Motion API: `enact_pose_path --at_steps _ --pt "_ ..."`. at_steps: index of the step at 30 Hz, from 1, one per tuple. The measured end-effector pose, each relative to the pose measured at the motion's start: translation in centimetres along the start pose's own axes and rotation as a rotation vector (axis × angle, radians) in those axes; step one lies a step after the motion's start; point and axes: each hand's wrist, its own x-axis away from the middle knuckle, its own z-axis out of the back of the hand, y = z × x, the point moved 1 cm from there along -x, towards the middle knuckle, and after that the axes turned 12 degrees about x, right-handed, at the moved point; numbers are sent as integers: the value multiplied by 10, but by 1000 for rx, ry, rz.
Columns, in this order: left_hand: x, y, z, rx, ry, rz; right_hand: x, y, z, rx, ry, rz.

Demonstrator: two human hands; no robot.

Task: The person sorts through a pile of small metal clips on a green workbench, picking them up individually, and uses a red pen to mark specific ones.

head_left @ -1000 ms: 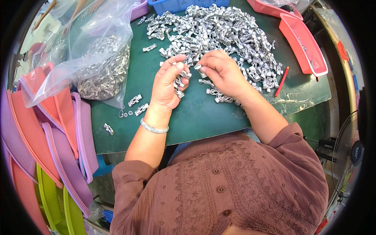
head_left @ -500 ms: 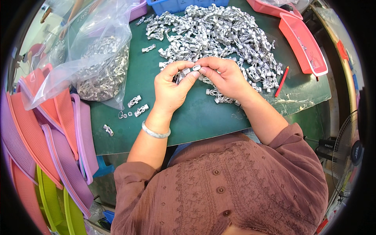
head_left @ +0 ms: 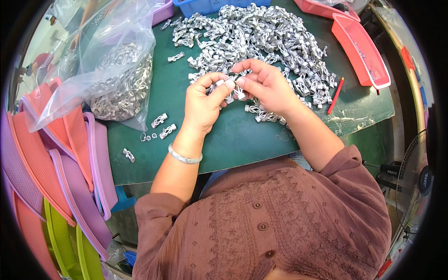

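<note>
Both my hands meet over the green table (head_left: 224,151), at the near edge of a heap of small silver-grey pieces (head_left: 261,39) with ribbed ends and twisted loops. My left hand (head_left: 203,102) pinches one such looped piece (head_left: 229,98) between thumb and fingers, partly covering it. Close beside it, my right hand (head_left: 268,88) has its thumb and forefinger curled toward the piece. What sits between those right fingertips is too small to make out. Several loose looped pieces (head_left: 159,120) and small rings (head_left: 148,137) lie left of my left forearm.
A clear plastic bag (head_left: 123,84) full of metal parts stands at the left. Stacked pink, purple and green baskets (head_left: 70,186) rise beside the table. A red pencil (head_left: 336,95) and a pink tray (head_left: 361,53) lie right; a blue bin (head_left: 219,6) is behind the heap. A fan (head_left: 413,182) stands far right.
The small ring end that showed between my fingertips is no longer seen there. My right forefinger has lifted apart from its thumb, and the looped piece now shows below my fingers.
</note>
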Motion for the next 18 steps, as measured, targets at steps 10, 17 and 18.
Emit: enact_pose_path --at_steps 10,17,18 --pt "-8 -9 11 345 7 381 0 -3 3 -199 -59 -125" --pt "-7 -5 9 383 44 382 1 -3 4 -260 -98 -153" --pt "-7 -5 8 378 60 369 1 -3 5 -270 -106 -155"
